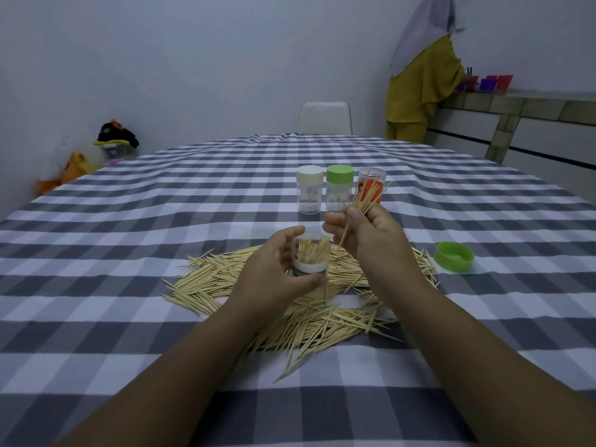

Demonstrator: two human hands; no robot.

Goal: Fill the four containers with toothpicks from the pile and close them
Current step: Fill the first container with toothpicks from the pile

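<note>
Left hand (274, 269): fingers and thumb curled around an open container (310, 257), partly filled, above the pile.
Right hand (371, 233): pinches a bundle of toothpicks (366, 198) above that container.
Pile (290, 304): spread on the tabletop (129, 253), under a grey and white checked cloth.
Other containers: white-lidded container (309, 190), green-lidded container (339, 188), orange container (371, 185) in a row behind.
Loose green lid (454, 256): right of the pile.
Room: pale walls, white chair (324, 119), a person in yellow (419, 88) at a counter (516, 104).

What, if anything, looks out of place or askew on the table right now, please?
Little stands out. The green lid lies upside down right of the toothpick pile, off the open container the left hand holds. The right hand pinches a splayed toothpick bunch.
</note>
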